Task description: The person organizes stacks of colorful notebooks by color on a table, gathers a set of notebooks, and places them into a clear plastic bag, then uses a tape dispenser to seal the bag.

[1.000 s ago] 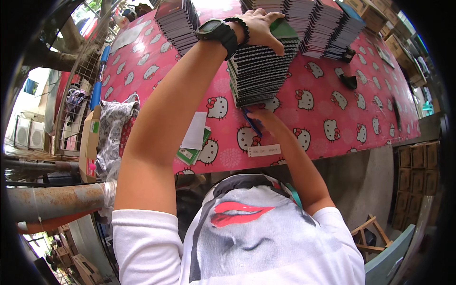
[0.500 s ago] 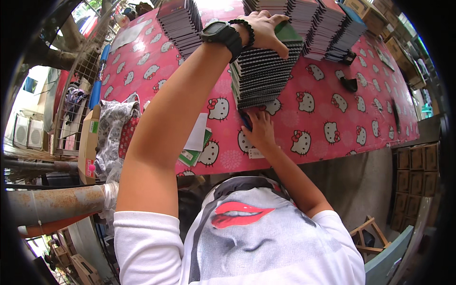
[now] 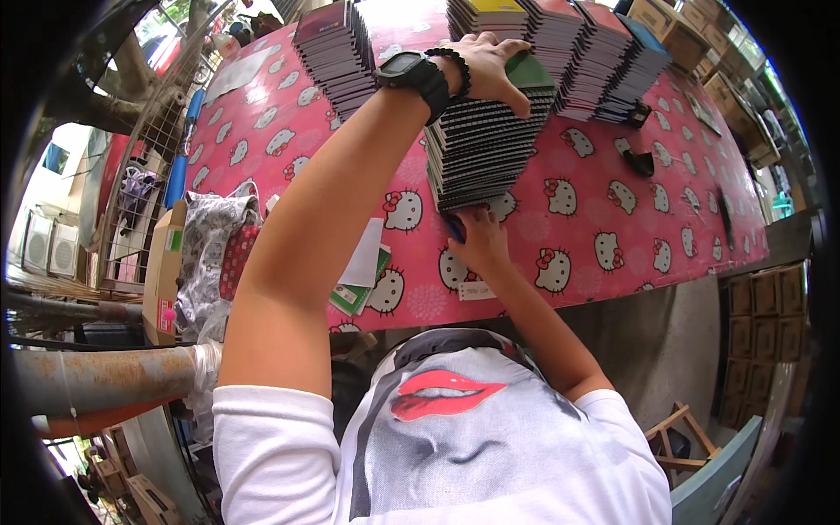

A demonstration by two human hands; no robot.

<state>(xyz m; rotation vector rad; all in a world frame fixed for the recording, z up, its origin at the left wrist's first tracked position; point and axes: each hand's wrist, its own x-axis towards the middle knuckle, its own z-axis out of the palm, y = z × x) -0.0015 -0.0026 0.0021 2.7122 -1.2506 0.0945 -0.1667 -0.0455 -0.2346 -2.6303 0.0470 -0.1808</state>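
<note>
A tall stack of spiral-bound notebooks [image 3: 486, 144] with a green top cover stands in front of me, its black wire bindings towards me. My left hand [image 3: 492, 70] lies across the top with fingers spread and thumb near the right corner. It wears a black watch [image 3: 407, 70] and a dark bead bracelet. At the foot of the stack, my right hand [image 3: 479, 243] touches the lowest notebooks. Between its thumb and forefinger is a small dark blue object [image 3: 454, 228], its kind not clear. The stack partly hides the right fingertips.
Other notebook stacks [image 3: 332, 61] stand far left and far right [image 3: 595, 66] on the pink cartoon-cat tablecloth [image 3: 516, 289]. A black tape dispenser-like thing [image 3: 639, 163] lies right. Green booklets with white paper [image 3: 359, 271] lie near left. Brown boxes [image 3: 766, 332] stand beyond the right edge.
The view has shifted slightly, showing more of the far stacks, including a yellow cover. Both hands keep their places on the green notebook stack.
</note>
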